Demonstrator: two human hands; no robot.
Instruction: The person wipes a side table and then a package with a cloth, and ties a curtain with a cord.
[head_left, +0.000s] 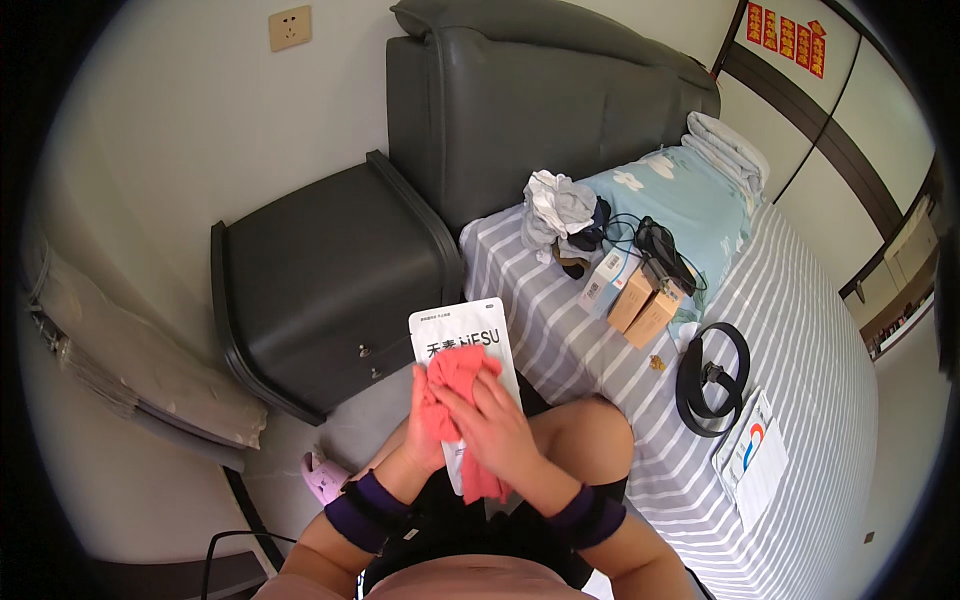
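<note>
A flat white plastic pouch (457, 319) bearing writing is held upright above my lap. My left hand (425, 435) grips its left side, with the thumb along the edge and the other fingers hidden behind the pouch. Over the pouch's front lies a crumpled coral-red cloth (461, 367). My right hand (499, 431) holds this cloth against the pouch, fingers pointing up and left. One end of the cloth hangs below the hands. The middle of the pouch's face is covered by cloth and fingers.
On my right is a bed with a striped sheet (555, 322). It holds crumpled clothes (559, 214), small boxes (630, 300), a cabled black device (664, 247), a coiled black belt (712, 382) and flat packets (754, 457). A dark nightstand (330, 262) stands ahead left.
</note>
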